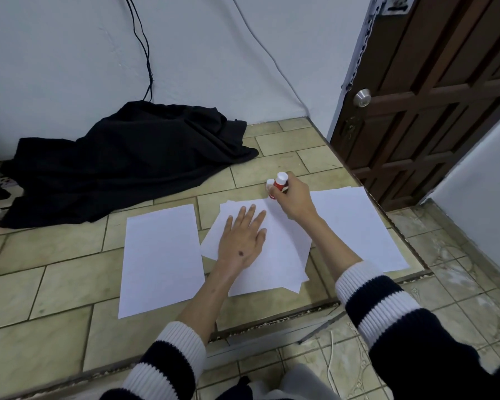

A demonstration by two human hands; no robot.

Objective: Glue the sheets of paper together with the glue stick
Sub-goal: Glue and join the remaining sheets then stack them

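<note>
Right hand grips red, white-capped glue stick above loose white sheets.

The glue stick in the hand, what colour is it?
Red-bodied glue stick with white cap, seen in the head view.

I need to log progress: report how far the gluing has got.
Done: sheets already overlap in the middle pile, under the flat left hand. In hand: the right hand grips the red glue stick at the pile's far edge. Left: the single left sheet and the right sheets.
</note>
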